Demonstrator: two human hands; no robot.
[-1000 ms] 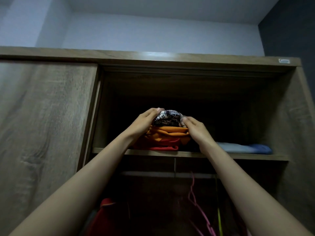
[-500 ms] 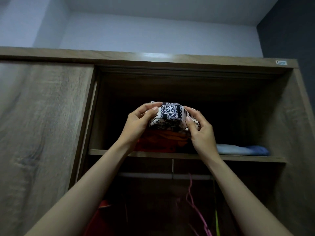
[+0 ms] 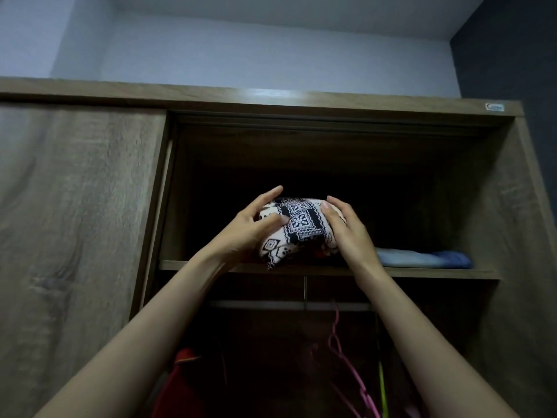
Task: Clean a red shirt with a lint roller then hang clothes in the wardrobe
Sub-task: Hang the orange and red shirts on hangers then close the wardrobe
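A folded black-and-white patterned garment (image 3: 297, 229) is held between both hands at the front of the wardrobe's upper shelf (image 3: 422, 272). My left hand (image 3: 253, 229) grips its left side, thumb across the front. My right hand (image 3: 346, 229) clasps its right side. The bundle hangs slightly over the shelf's front edge and hides the orange and red pile behind it. A red shirt (image 3: 180, 384) hangs in the dark lower section at the left.
A folded blue garment (image 3: 422, 257) lies on the shelf to the right. Below runs the hanging rail (image 3: 265, 304) with a pink hanger (image 3: 343, 354) and a yellow-green one (image 3: 382, 387). The sliding door (image 3: 75, 221) covers the left half.
Both hands lifted the patterned bundle off the orange and red pile and pulled it forward toward the shelf's front edge. It now covers that pile.
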